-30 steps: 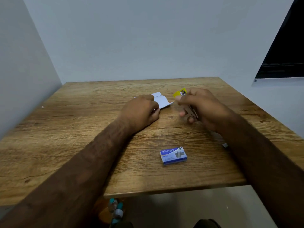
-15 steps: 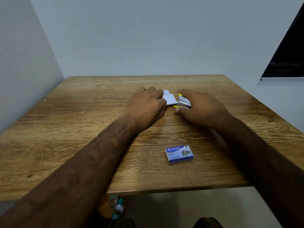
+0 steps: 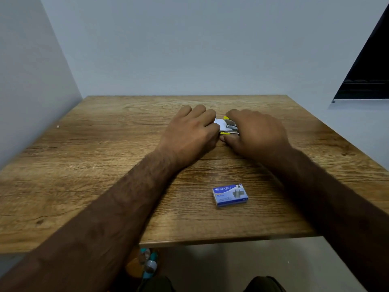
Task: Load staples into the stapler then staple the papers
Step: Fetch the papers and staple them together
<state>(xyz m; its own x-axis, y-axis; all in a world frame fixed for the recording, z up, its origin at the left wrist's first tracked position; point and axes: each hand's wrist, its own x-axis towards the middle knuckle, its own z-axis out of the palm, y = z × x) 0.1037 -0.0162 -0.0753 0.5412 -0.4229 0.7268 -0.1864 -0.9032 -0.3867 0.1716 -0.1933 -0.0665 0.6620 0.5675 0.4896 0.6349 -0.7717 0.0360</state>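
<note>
Since half a second ago the right hand [image 3: 257, 134] has slid the stapler [image 3: 231, 125] toward 9 o'clock, so less of the white papers [image 3: 219, 122] shows between the two hands.

The right fingers curl over the stapler's rear and the thumb tucks under its near side, a firm grip that leaves only the yellow-tipped front and the bright metal magazine in sight. The left hand [image 3: 190, 133] lies just beside it at 9 o'clock, fingers laid out fairly straight and pressing the papers flat on the wooden table [image 3: 88, 186]. Most of the sheets are hidden beneath that hand.

The stapler's long axis runs roughly from 3 o'clock to 9 o'clock, with its mouth facing 9 o'clock, straight at the free corner of the papers. That corner touches the mouth, but I cannot tell how far in it sits, nor whether the mouth has closed on it.

By my reading loading is done and stapling is in hand; the right hand is the one placed to squeeze, while the left steadies.

Well apart, at 6 o'clock from the hands, the blue Kangaro staple box [image 3: 230, 195] lies shut near the table's front edge.
</note>
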